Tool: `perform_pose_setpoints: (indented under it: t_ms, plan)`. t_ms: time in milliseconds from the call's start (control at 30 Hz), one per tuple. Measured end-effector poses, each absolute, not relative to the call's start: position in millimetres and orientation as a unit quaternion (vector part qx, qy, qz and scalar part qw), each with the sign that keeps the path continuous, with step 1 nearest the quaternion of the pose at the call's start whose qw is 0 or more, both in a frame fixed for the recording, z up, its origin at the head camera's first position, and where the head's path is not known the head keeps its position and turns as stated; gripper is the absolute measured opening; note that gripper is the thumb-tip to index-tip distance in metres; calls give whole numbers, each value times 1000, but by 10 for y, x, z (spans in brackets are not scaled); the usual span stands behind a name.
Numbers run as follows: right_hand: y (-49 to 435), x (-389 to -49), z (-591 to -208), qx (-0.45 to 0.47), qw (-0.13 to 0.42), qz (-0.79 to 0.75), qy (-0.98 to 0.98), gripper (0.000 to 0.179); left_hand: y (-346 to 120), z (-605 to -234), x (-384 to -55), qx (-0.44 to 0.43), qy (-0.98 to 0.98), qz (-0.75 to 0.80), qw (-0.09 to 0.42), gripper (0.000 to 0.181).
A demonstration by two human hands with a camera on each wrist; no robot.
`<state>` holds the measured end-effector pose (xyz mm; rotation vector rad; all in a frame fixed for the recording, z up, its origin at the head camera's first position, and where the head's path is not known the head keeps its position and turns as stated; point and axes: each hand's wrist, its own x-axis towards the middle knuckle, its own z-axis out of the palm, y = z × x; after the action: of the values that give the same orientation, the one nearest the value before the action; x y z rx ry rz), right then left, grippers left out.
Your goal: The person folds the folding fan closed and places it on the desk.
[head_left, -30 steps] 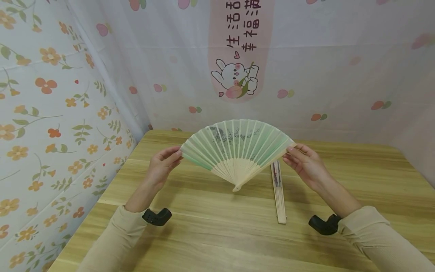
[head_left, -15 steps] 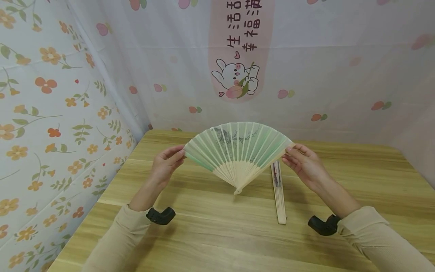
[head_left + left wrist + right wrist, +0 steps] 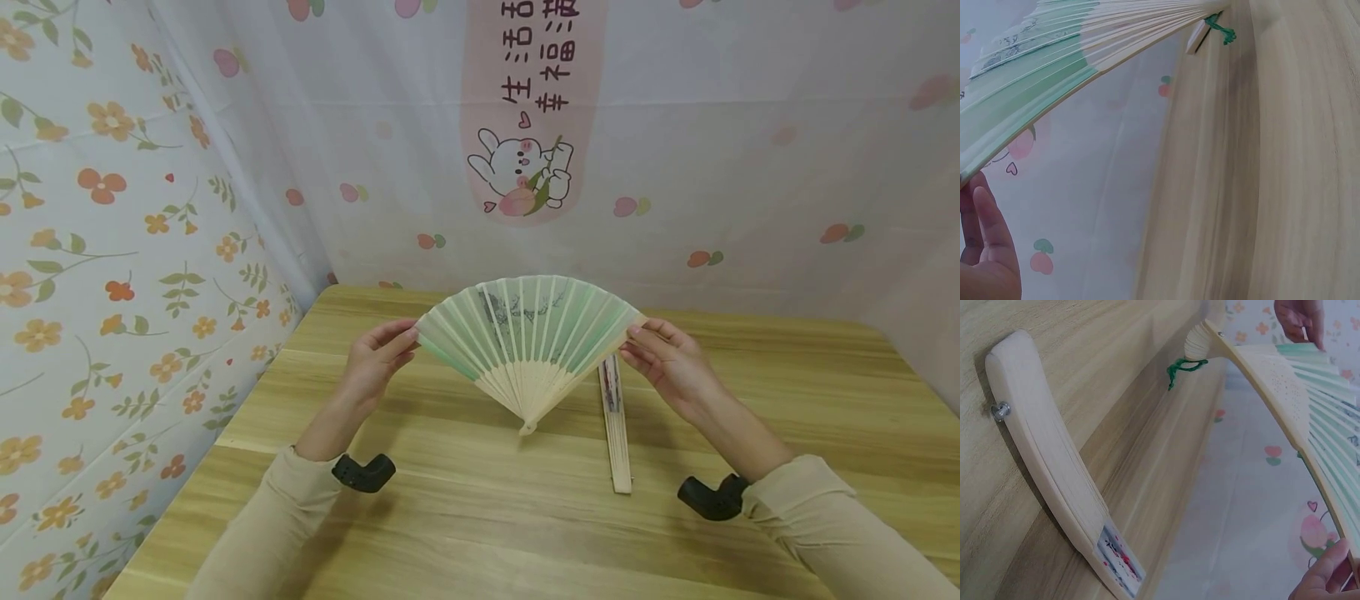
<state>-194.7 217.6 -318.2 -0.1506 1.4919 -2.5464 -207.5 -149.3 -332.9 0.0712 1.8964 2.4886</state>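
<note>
1. Filling the far side, beyond both hands, is a pale back cloth (image 3: 375,125) with fruit prints and a rabbit panel; well out past the left hand, a flowered side cloth (image 3: 97,250).
2. Beneath both hands, the wood-grain bench (image 3: 480,517), pale streaks running across it.
3. Centre stage, the open fan (image 3: 528,333)! Mint green, dark branch print, spread wide between the hands, its pivot end on the person's side; whether that end touches the bench, I can't tell.
4. Behind each hand, a beige cuff: left sleeve (image 3: 270,517), right sleeve (image 3: 832,517).
5. Now the grips! The left hand (image 3: 378,358) pinches one upper corner, thumb against fingers; the right hand (image 3: 667,362) pinches the opposite corner, mirror style.
6. Just inward of the right hand and nearer the person lies the folded fan (image 3: 617,442), on the bench, far end tucked from sight behind the green one.
7. At each wrist, a black bracket, left (image 3: 365,473) and right (image 3: 712,497).
8. Between the hands, a green cord (image 3: 1227,34) dangles from the pivot.
</note>
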Motion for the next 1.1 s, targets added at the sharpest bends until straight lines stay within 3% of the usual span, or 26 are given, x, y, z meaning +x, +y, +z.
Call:
perform_pose_setpoints:
  t_ms: [1100]
  plan:
    - [2145,-1949,-3192,-57,99,-848,517,6,-1340,-3316,-2100,34,608,793,14,13]
